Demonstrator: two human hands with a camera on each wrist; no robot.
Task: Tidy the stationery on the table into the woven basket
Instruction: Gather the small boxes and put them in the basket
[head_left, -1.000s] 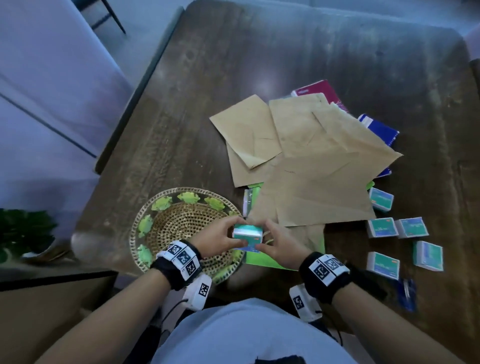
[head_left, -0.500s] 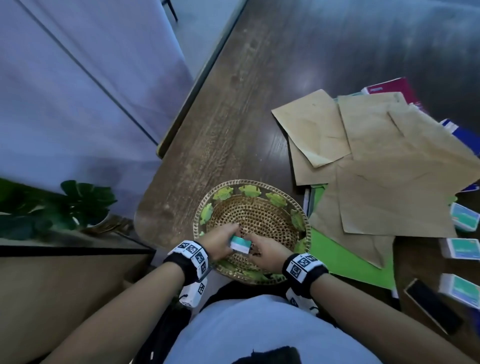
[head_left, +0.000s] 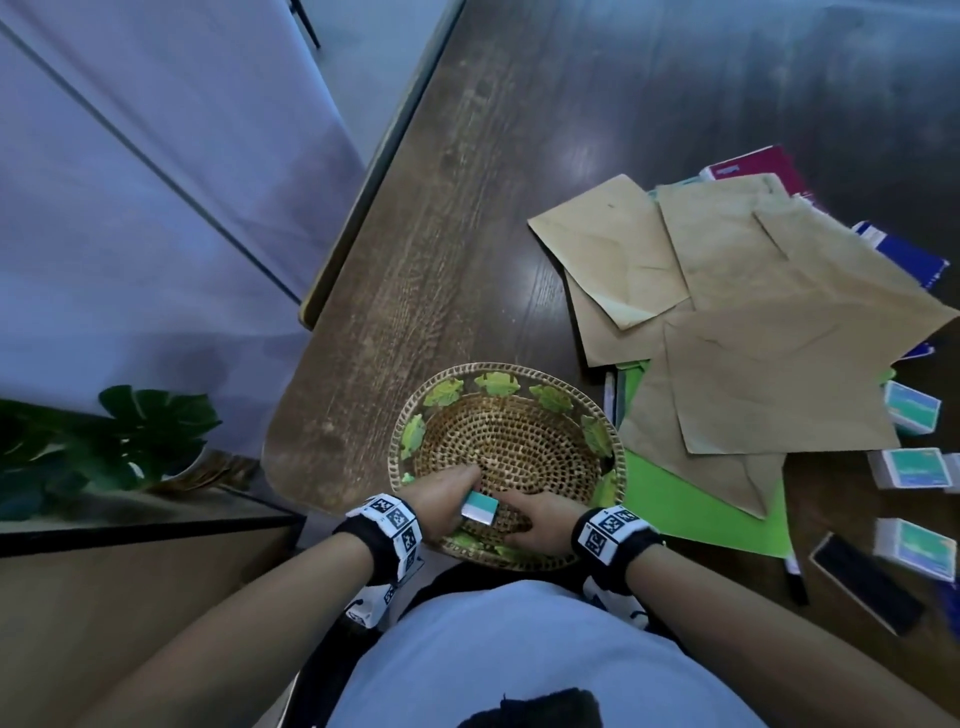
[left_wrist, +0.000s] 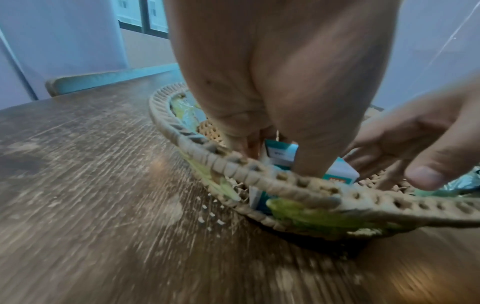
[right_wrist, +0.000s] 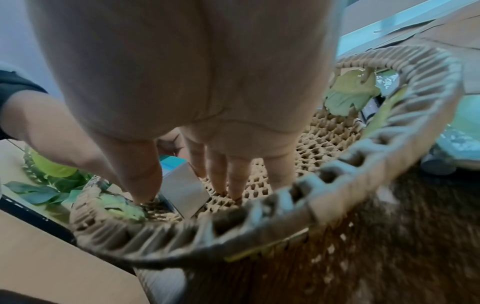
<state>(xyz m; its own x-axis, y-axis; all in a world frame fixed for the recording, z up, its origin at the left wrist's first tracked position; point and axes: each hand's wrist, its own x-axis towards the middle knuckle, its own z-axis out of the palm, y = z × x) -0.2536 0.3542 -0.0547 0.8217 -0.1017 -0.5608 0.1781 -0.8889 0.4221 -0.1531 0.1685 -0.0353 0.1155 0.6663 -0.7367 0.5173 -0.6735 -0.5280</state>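
Observation:
The round woven basket (head_left: 498, 370) with green leaf trim sits at the table's near-left corner. Both hands are inside it. My left hand (head_left: 439, 496) pinches a small teal-and-white box (head_left: 480, 506), thumb in front and fingers behind, and the box stands low on the basket floor (left_wrist: 281, 153). My right hand (head_left: 540, 519) is on the box's right side. In the right wrist view its fingers (right_wrist: 228, 181) reach straight down to the weave beside the box (right_wrist: 184, 189), without a clear grip. More teal-and-white boxes (head_left: 911, 415) lie at the far right.
Several brown envelopes (head_left: 753, 322) overlap on a green sheet (head_left: 701, 499) just right of the basket. A red book (head_left: 753, 166) and a blue book (head_left: 904, 254) lie behind them. A flat black object (head_left: 865, 582) is at the near right. The table edge and a plant (head_left: 130, 441) are to the left.
Both hands have carried the box from the basket's right rim into the basket and lowered it to the weave. The head view has swung left.

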